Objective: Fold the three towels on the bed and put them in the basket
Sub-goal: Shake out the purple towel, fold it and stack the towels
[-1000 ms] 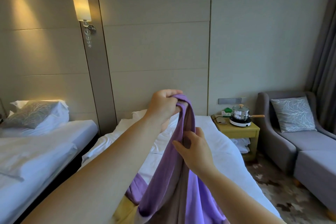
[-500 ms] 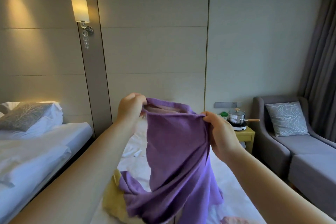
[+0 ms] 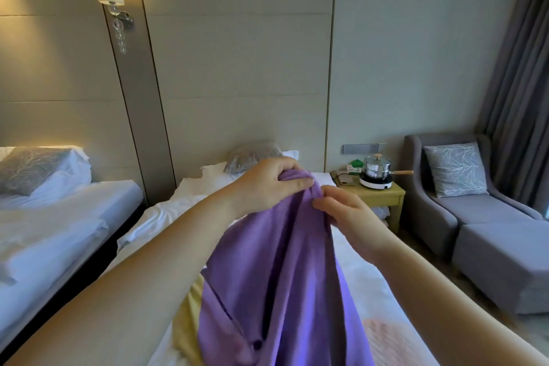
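Head view. The left hand [image 3: 271,186] and right hand [image 3: 350,217] hold the purple towel [image 3: 282,276] up above the bed [image 3: 166,217]. The left fingers are curled over the bunched top edge; the right thumb and fingers pinch the same edge just beside them. The cloth hangs down in long folds. A yellow towel [image 3: 185,324] lies on the bed under its left side, a pink towel [image 3: 386,342] under its right. A pot [image 3: 377,168] stands on the small surface [image 3: 383,194] beside the bed.
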A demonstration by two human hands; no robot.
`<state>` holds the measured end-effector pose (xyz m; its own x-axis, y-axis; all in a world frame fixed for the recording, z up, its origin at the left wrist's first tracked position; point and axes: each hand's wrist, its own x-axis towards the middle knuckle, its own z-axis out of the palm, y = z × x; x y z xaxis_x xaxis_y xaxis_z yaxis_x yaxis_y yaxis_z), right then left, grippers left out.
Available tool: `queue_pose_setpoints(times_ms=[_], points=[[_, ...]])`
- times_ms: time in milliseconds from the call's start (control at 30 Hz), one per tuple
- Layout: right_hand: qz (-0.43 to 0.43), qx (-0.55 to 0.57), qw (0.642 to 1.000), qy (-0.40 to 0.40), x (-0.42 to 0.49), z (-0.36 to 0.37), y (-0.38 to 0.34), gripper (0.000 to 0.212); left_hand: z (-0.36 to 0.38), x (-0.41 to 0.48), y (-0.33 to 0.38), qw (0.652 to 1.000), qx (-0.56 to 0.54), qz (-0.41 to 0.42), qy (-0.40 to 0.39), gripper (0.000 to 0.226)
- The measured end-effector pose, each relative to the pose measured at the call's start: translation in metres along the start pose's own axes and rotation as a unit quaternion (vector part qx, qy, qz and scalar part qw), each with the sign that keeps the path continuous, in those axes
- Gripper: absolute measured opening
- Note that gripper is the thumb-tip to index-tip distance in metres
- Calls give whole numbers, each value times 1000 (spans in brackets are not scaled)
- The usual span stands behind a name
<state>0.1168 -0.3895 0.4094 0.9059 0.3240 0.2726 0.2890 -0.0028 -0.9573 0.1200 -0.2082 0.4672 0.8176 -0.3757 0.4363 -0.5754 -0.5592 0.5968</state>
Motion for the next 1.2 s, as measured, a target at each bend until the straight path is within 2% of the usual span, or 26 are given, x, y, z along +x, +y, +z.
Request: queue_pose_setpoints(times_ms=[167, 300, 467, 600, 667, 733, 833, 867, 900, 933, 1000, 1033, 1133, 1200], points=[[-50, -201, 976, 73, -8, 9, 30, 9, -1, 16, 16, 994, -95, 19, 53, 4], [-85, -266, 957, 76, -10, 13, 47, 19, -21, 21, 19, 978, -144, 24, 146, 8], [-62, -237, 964, 103, -10, 12, 52, 31, -44, 15, 7, 957, -107, -8, 268, 4], [-21, -51, 993, 102, 3, 2, 33, 33, -61, 2, -30, 937, -15, -109, 330, 11], [-11, 48, 997, 66, 8, 0, 18, 35, -61, -10, -49, 942, 30, -164, 292, 3], [-9, 75, 997, 17, 11, 2, 4, 33, -50, -22, -59, 959, -9, -192, 210, 14], [-25, 41, 997, -62, 13, 12, -12, 20, -20, -34, -49, 978, -123, -167, 4, 77], [-24, 35, 996, -82, 13, 14, -15, 19, -9, -36, -43, 977, -137, -150, -66, 83], [-20, 29, 995, -96, 13, 15, -17, 21, 1, -37, -39, 974, -145, -130, -117, 75], [-19, 21, 994, -103, 12, 15, -18, 22, 8, -37, -36, 972, -146, -115, -142, 58], [-34, -38, 996, -79, 8, 11, -14, 21, 16, -36, -31, 980, -125, -105, -114, 23], [-46, -83, 994, -48, 5, 9, -9, 19, 18, -34, -31, 986, -107, -99, -79, 15], [-73, -156, 984, 44, -7, 5, 12, 7, 19, -27, -31, 995, -74, -60, 4, 8], [-97, -220, 967, 81, -13, 6, 25, 10, 19, -22, -25, 997, -70, -28, 27, 8]])
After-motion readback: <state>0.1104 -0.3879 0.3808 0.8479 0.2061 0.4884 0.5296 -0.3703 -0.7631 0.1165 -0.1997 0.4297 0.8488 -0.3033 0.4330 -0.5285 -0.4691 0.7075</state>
